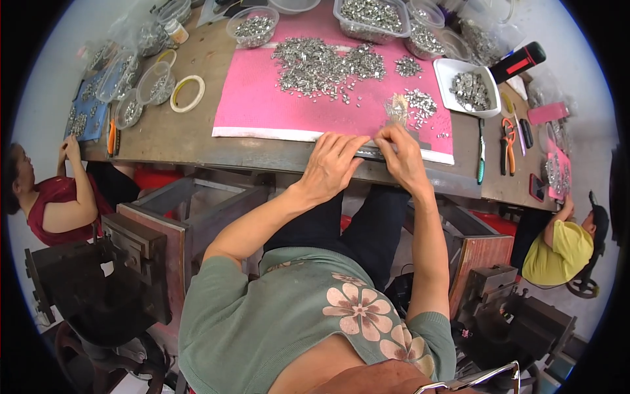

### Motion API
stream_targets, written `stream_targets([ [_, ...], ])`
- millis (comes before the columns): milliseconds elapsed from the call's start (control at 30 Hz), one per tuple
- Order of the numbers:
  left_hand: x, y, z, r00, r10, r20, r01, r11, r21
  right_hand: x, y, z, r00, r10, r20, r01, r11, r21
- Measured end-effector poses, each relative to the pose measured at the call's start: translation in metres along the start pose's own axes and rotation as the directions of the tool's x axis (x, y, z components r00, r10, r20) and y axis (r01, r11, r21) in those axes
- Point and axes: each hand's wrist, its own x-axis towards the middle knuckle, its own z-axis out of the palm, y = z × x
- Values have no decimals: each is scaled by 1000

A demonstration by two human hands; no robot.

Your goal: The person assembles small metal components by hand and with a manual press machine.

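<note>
At the near edge of the pink mat (252, 98), my left hand (328, 167) has its fingers bent together, fingertips pressed down at a narrow metal strip (369, 152). The strip lies between both hands and carries a row of tiny bright marks. My right hand (401, 157) pinches thumb and forefinger at the strip's other side; what sits in the pinch is too small to name. Just beyond it are a bundle of thin golden wire-like pieces (396, 108) and a small heap of silver metal parts (420, 107). A large spread of similar parts (315, 65) covers the mat's far middle.
Clear tubs of metal parts (373, 18) and a white tray (446, 82) stand at the back and right. Orange-handled pliers (508, 146) and a green-handled tool (481, 154) lie right; a tape roll (188, 94) lies left. Co-workers sit at either side, near dark machines (108, 276).
</note>
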Motion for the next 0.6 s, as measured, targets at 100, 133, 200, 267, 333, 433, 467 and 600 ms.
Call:
stream_targets([
  [100,-1,2,1,999,-42,-1,42,999,-25,-11,-7,4,998,-64,-8,64,998,-7],
  [133,-1,3,1,998,-56,0,56,998,-33,-14,-6,6,992,-120,-31,119,992,-32],
  [200,-1,2,3,998,-58,4,58,998,-38,-16,-6,10,993,-112,-41,109,993,-49],
  [267,-1,1,3,998,-61,6,61,997,-41,-17,-5,12,993,-107,-49,104,992,-65],
  [333,-1,1,3,998,-68,0,68,996,-61,-17,-4,14,986,-148,-72,140,985,-97],
  [433,-1,1,3,998,-70,2,70,996,-58,-17,-5,15,983,-155,-94,144,984,-108],
  [467,-1,1,4,998,-70,2,70,996,-58,-18,-4,16,983,-155,-94,144,984,-108],
  [600,-2,-1,4,998,-56,0,56,997,-46,-17,-13,20,967,-232,-104,200,947,-251],
])
